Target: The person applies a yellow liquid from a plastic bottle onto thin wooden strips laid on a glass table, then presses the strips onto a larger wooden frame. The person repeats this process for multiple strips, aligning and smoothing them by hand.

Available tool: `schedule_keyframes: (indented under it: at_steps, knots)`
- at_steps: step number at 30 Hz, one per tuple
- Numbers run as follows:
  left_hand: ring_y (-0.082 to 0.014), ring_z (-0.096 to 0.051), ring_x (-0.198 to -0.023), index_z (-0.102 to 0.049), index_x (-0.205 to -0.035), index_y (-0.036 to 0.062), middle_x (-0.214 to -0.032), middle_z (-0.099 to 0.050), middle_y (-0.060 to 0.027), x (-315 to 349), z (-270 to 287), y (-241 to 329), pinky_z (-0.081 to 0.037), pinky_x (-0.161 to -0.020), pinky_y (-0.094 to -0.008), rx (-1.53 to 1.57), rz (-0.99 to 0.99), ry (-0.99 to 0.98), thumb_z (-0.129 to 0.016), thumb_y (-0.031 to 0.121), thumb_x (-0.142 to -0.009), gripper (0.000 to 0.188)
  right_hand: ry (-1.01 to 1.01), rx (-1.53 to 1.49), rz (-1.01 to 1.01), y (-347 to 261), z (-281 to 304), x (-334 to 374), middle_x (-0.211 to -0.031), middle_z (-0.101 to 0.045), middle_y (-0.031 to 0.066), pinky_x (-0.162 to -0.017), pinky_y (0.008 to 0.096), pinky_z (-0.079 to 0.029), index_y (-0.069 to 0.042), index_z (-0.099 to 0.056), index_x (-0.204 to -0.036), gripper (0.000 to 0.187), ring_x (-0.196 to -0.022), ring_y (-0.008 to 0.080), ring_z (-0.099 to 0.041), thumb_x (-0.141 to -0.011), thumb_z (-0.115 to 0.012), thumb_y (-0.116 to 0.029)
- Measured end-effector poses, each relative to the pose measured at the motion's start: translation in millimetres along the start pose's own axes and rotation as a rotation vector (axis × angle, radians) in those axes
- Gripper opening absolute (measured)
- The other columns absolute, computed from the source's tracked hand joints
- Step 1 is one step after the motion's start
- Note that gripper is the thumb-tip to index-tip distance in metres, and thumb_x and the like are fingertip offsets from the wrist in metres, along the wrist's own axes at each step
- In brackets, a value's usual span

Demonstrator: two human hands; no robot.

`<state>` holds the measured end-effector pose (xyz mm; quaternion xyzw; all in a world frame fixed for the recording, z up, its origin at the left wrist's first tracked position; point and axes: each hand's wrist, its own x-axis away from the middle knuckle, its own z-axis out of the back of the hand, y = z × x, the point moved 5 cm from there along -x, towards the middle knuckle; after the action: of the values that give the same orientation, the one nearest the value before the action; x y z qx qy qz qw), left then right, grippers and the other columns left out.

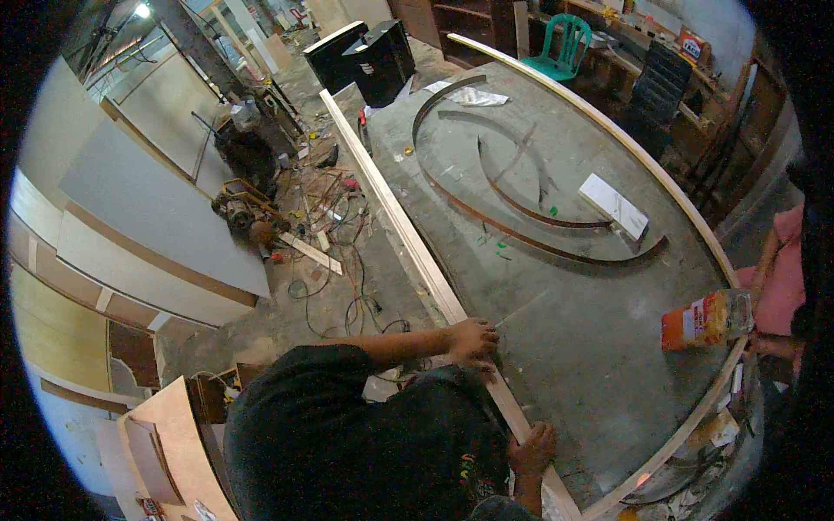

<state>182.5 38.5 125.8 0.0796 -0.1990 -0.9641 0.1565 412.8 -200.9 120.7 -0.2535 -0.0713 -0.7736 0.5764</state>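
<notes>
The fingers of the left hand [473, 340] are bent over a long pale wooden strip [397, 215] and those of the right hand [532, 448] are closed round the same strip, nearer the lower end; how tightly either presses cannot be told. The grey tabletop [591, 347] is the largest item, long and marked with pale streaks. The held strip lies along its long edge on the worker's side and runs past both hands to the lower corner. A second pale strip [638, 149] follows the opposite long edge. A co-worker in a pink garment [786, 269] is beside that edge, near the lower end. Two curved brown bands lie inward from the edges: a larger outer band [521, 238] and a smaller inner band [519, 204]. A clear container [706, 319] with orange contents is tilted by the opposite edge; the co-worker's hand [764, 346] is just beside it, contact unclear. A white rectangular piece [613, 206] lies near the inner band's end. Small green scraps [501, 245] lie by the bands.
</notes>
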Motion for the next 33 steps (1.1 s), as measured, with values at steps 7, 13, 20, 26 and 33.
schedule_keyframes:
  at_steps: [7,13,20,26,33]
  knots:
    - [-0.0277,-0.058,-0.104,-0.065,-0.111,0.0043,-0.107,-0.061,-0.0110,14,-14,2,-0.044,-0.089,-0.0424,-0.167,-0.161,0.162,-0.070,0.065,-0.079,0.068,0.093,-0.075,0.097,-33,29,-2,-0.137,-0.054,0.0279,-0.105,0.0560,-0.044,0.003,-0.052,-0.139,0.085,-0.124,0.0453,-0.054,-0.087,-0.068,-0.062]
    - [-0.0350,-0.058,-0.115,-0.061,-0.126,0.0034,-0.121,-0.063,-0.0163,11,-26,-3,-0.040,-0.106,-0.0522,-0.216,-0.128,-0.065,-0.069,0.060,-0.082,0.072,0.215,-0.105,0.442,-122,36,-61,-0.122,-0.061,0.0305,-0.093,0.0581,-0.050,0.007,-0.051,-0.132,0.079,-0.110,0.0491,-0.060,-0.092,-0.063,-0.060]
    - [-0.0331,-0.060,-0.105,-0.068,-0.104,0.0013,-0.105,-0.064,-0.0148,34,50,-44,-0.047,-0.089,-0.0471,-0.234,0.037,0.238,-0.056,0.072,-0.089,0.073,0.292,0.051,0.418,-129,12,-80,-0.119,-0.063,0.0226,-0.085,0.0501,-0.055,0.003,-0.054,-0.127,0.066,-0.106,0.0407,-0.064,-0.092,-0.067,-0.051]
    - [-0.0358,-0.063,-0.081,-0.068,-0.080,0.0037,-0.079,-0.063,-0.0144,46,71,-112,-0.051,-0.075,-0.0494,-0.077,0.115,0.103,-0.051,0.068,-0.094,0.068,0.392,0.059,0.382,-131,13,-75,-0.116,-0.063,0.0234,-0.081,0.0499,-0.056,0.001,-0.057,-0.125,0.063,-0.106,0.0420,-0.064,-0.091,-0.068,-0.051]
    - [-0.0357,-0.064,-0.074,-0.064,-0.069,0.0057,-0.074,-0.064,-0.0142,46,50,-120,-0.052,-0.065,-0.0477,-0.078,0.144,0.103,-0.051,0.054,-0.100,0.059,0.241,-0.048,0.294,-158,35,-81,-0.132,-0.057,0.0277,-0.099,0.0572,-0.049,0.001,-0.052,-0.137,0.072,-0.117,0.0461,-0.059,-0.093,-0.066,-0.054]
